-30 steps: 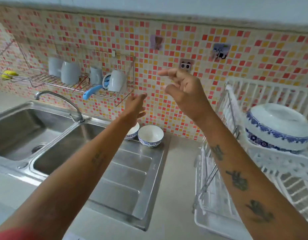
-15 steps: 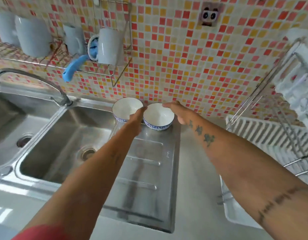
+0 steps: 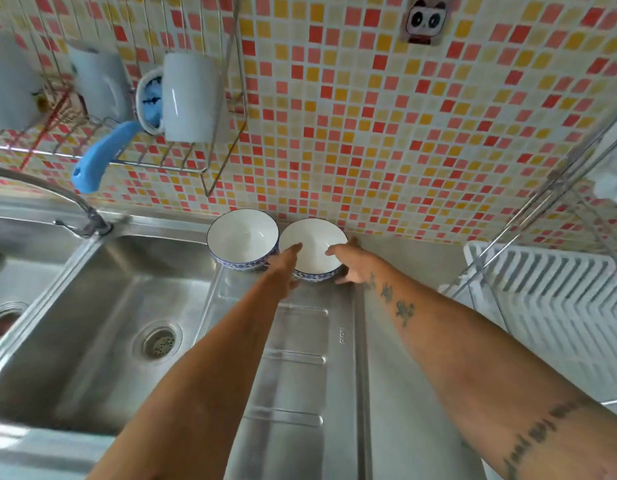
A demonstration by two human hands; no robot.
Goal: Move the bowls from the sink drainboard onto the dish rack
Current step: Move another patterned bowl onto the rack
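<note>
Right bowl point(image 3: 312, 249) cupped between left hand point(image 3: 283, 268) and right hand point(image 3: 352, 263), both spread wide on its rim (grip not closed); dish rack point(image 3: 556, 306) off right.

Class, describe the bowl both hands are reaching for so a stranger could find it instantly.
Start at the steel drainboard right of the sink basin. Two white bowls with blue patterned outsides sit at its far end against the tiled wall. The right bowl is the one, with the left hand and right hand at either side.
</note>
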